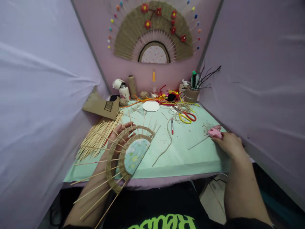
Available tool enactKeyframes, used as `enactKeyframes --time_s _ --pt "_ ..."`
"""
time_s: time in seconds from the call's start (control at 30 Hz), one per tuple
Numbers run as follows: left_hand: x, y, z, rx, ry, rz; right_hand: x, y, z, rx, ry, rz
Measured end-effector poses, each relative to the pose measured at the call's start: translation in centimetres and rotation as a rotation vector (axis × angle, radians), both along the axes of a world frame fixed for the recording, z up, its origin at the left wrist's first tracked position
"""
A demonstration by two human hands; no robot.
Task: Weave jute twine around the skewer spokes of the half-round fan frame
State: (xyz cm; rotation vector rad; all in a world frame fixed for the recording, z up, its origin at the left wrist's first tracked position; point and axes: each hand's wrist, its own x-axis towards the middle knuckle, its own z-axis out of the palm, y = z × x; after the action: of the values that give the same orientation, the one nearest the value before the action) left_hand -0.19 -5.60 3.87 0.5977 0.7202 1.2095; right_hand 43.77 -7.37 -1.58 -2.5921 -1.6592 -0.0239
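We are holding the fan (137, 154) over our left hand (116, 131), sticks (100, 136) lying left of it on the counter (183, 165), a small tool (215, 132) at our right hand (230, 143), a pen (172, 127) between them, scissors (183, 113) just beyond.

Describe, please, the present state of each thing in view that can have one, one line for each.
Small fan: held by left hand; two woven bands, outer stick ends bare
Pink object: touched by right hand; grip unclear
Large fan: spread, mounted on back wall
Scissors: lying on table; blades unclear
Marker: lying flat
Pale sticks: loose pile
Cardboard: bent
White bottle: upright
Brown tube: upright
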Motion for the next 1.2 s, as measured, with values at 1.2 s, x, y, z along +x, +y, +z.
enactKeyframes --time_s 1.2 --pt "1.0 -2.0 -0.8 0.103 -0.242 -0.002 -22.1 -4.5 4.0 0.288 1.382 0.686"
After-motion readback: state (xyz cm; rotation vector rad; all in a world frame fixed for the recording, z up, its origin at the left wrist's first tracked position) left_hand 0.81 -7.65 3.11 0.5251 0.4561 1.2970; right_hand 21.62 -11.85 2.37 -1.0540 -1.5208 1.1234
